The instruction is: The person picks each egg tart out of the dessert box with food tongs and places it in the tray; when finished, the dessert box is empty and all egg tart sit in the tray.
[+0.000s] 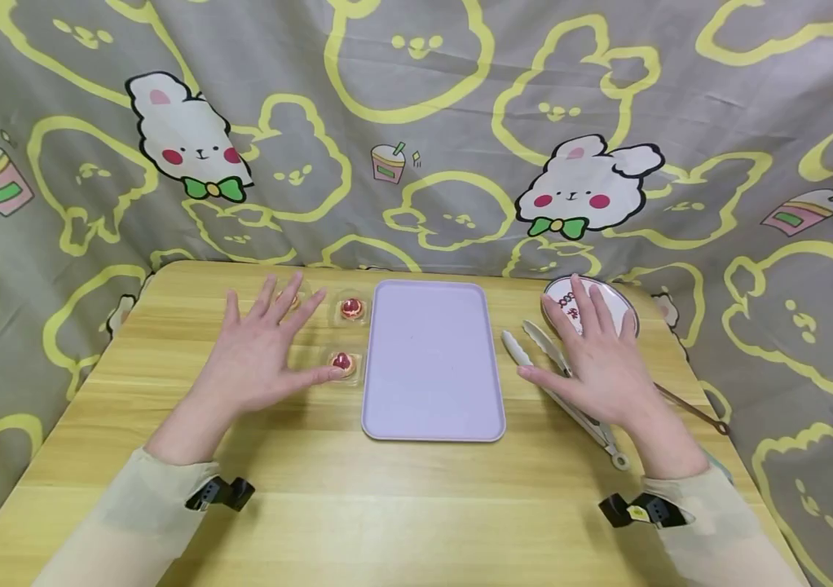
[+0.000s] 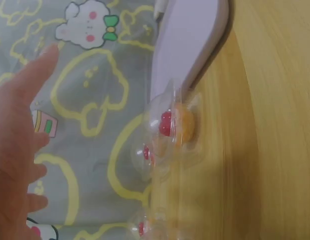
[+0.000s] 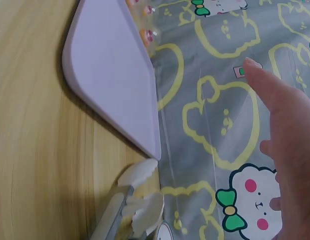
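My left hand (image 1: 251, 359) hovers with fingers spread at the left of the table, holding nothing. Beside and behind its fingers are three small red-topped tarts in clear plastic packs: a near one (image 1: 343, 363), a far one (image 1: 352, 308) and one partly hidden by the fingers. In the left wrist view, a tart (image 2: 182, 125) shows its domed clear lid. Over on the right, my right hand (image 1: 603, 371) is likewise spread and empty. It overlaps white-tipped tongs (image 1: 516, 349) and a dark-rimmed white plate (image 1: 620, 310) with red markings. Between both hands lies a pale purple rectangular tray (image 1: 431, 359).
A thin brown handle (image 1: 691, 408) sticks out from under the right hand's outline, and a bit of something teal (image 1: 719, 467) shows by the right sleeve. Patterned grey cloth (image 1: 453, 147) hangs behind and beside the wooden table (image 1: 416, 514).
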{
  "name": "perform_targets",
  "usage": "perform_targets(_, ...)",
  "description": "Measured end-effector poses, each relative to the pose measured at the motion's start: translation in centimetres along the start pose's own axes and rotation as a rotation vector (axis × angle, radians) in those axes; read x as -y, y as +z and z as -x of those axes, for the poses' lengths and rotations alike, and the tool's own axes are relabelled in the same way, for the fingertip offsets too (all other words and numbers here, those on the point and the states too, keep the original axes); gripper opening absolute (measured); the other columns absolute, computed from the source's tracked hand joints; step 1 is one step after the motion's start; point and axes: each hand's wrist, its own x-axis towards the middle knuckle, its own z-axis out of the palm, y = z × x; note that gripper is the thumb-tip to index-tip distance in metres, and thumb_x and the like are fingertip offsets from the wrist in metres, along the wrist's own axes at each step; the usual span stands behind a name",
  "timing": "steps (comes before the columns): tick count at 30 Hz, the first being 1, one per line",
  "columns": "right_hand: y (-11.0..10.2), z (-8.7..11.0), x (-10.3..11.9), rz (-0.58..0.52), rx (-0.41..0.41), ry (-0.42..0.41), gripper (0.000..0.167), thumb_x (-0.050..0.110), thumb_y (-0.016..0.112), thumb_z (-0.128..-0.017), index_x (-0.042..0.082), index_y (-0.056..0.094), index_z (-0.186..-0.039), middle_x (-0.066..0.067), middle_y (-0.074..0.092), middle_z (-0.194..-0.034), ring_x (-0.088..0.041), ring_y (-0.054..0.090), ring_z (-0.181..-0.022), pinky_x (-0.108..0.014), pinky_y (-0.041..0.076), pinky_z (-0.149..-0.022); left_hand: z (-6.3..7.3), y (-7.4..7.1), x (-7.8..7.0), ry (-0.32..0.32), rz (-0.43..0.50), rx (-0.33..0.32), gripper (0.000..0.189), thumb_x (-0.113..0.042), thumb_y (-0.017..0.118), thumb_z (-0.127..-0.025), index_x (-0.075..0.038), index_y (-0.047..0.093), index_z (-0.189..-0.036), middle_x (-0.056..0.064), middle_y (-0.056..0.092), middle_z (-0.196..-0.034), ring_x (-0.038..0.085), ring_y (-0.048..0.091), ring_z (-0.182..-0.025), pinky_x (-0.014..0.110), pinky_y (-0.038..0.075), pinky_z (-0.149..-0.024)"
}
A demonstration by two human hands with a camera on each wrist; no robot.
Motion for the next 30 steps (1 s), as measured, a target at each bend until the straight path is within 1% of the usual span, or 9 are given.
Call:
perform_targets(2,0.0,-0.2,0.3,-0.029,-0.016,-0.019,0.105,0.075,0.066,-0.09,0.021,0.025,-0.17,-0.011,-0.007,-0.177,-0.042,0.002,-0.16,-0.085,0.007,-0.114,0.1,-0.1,0.0,-0.003,0.035,-0.011,0.109,-0.089,0.06,-0.083,-0.027,0.033,-0.168,0.007,0.014,-0.176,0.043,0.015,-0.159,0.081,0.003,-0.117)
perform_targets(7,0.0,-0.6,1.0,-0.129,-0.047,-0.053,0.101,0.068,0.07,-0.091,0.019,0.028,-0.169,-0.008,-0.002,-0.177,-0.042,0.011,-0.159,-0.076,0.011,-0.12,0.5,-0.3,0.4,-0.007,0.136,-0.075,0.099,-0.078,0.069,-0.085,-0.015,0.05,-0.159,0.008,0.04,-0.167,0.039,0.034,-0.153,0.074,0.012,-0.122)
perform_targets(10,0.0,-0.8,1.5,-0.202,-0.061,-0.061,0.096,0.063,0.073,-0.092,0.019,0.032,-0.168,-0.006,0.002,-0.177,-0.044,0.016,-0.158,-0.076,0.017,-0.119,0.8,-0.2,0.5,-0.025,0.242,-0.107,0.088,-0.068,0.075,-0.087,-0.011,0.059,-0.151,0.011,0.053,-0.158,0.04,0.043,-0.147,0.07,0.022,-0.121)
perform_targets(13,0.0,-1.0,2.0,-0.285,-0.064,-0.063,0.092,0.057,0.075,-0.093,0.019,0.035,-0.167,-0.003,0.005,-0.177,-0.043,0.019,-0.157,-0.076,0.021,-0.117,1.1,0.2,0.5,-0.054,0.369,-0.114,0.077,-0.059,0.079,-0.09,-0.008,0.064,-0.145,0.014,0.059,-0.151,0.042,0.049,-0.142,0.066,0.032,-0.118)
perform_targets(17,0.3,-1.3,2.7,-0.413,-0.05,-0.067,0.09,0.051,0.079,-0.093,0.02,0.037,-0.166,-0.003,0.01,-0.176,-0.041,0.023,-0.156,-0.075,0.026,-0.116,1.4,1.2,0.5,-0.09,0.536,-0.093,0.068,-0.044,0.084,-0.091,-0.006,0.064,-0.144,0.017,0.06,-0.149,0.042,0.051,-0.139,0.064,0.042,-0.113)
perform_targets(20,0.5,-1.6,3.3,-0.507,-0.031,-0.074,0.089,0.046,0.082,-0.092,0.02,0.038,-0.165,-0.004,0.016,-0.175,-0.039,0.026,-0.156,-0.073,0.028,-0.117,1.7,2.0,0.5,-0.101,0.636,-0.081,0.069,-0.033,0.088,-0.09,-0.003,0.061,-0.146,0.018,0.06,-0.148,0.041,0.054,-0.137,0.061,0.048,-0.109)
perform_targets(22,0.7,-1.9,3.7,-0.556,-0.019,-0.079,0.089,0.044,0.083,-0.092,0.02,0.038,-0.165,-0.005,0.02,-0.174,-0.036,0.027,-0.155,-0.07,0.03,-0.118,1.9,2.6,0.5,-0.099,0.691,-0.074,0.072,-0.028,0.09,-0.088,-0.001,0.059,-0.147,0.021,0.061,-0.146,0.04,0.056,-0.135,0.058,0.051,-0.107)
perform_targets(26,1.3,-2.3,4.4,-0.645,0.006,-0.091,0.087,0.038,0.085,-0.092,0.022,0.039,-0.164,-0.007,0.024,-0.172,-0.032,0.027,-0.156,-0.066,0.03,-0.12,2.2,3.8,0.5,-0.109,0.763,-0.037,0.082,-0.024,0.093,-0.085,0.003,0.052,-0.15,0.024,0.057,-0.148,0.039,0.054,-0.136,0.055,0.049,-0.11)
perform_targets(30,1.9,-2.8,5.1,-0.699,0.017,-0.135,0.084,0.032,0.086,-0.092,0.017,0.042,-0.162,-0.008,0.028,-0.171,-0.032,0.028,-0.155,-0.064,0.03,-0.12,2.4,4.7,0.3,-0.15,0.806,0.012,0.091,-0.019,0.094,-0.083,0.005,0.044,-0.155,0.024,0.049,-0.156,0.041,0.048,-0.142,0.054,0.045,-0.114)
